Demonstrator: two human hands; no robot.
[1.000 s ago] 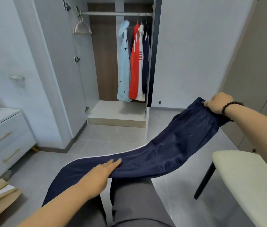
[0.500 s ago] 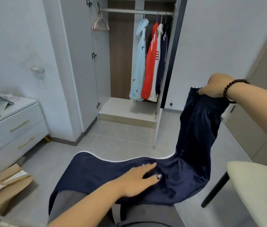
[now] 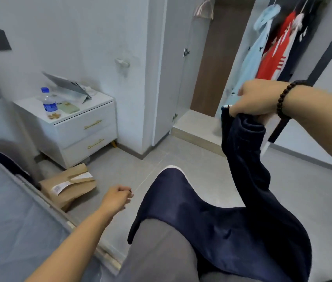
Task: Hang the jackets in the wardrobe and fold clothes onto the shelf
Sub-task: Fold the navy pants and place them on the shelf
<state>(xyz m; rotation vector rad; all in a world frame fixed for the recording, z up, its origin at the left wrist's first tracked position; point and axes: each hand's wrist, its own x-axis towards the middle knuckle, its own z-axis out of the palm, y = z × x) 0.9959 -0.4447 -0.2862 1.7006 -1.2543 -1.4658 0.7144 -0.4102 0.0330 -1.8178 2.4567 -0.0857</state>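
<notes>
Right hand (image 3: 256, 100) lifts the navy trousers (image 3: 232, 216) by the waistband, grip tight, cloth draped over the person's lap. Left hand (image 3: 117, 198) hovers beside the knee, fingers loosely curled, holding nothing. Jackets (image 3: 271, 51) hang in the open wardrobe (image 3: 169, 68); a cardboard box (image 3: 69, 186) lies on the floor beside the nightstand (image 3: 79, 127).

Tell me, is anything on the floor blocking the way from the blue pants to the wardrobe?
Nothing visible. The navy pants hang from the right hand, and bare floor runs to the open wardrobe.

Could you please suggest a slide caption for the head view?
Right hand lifts navy trousers draped over the lap; left hand is off them.
</notes>
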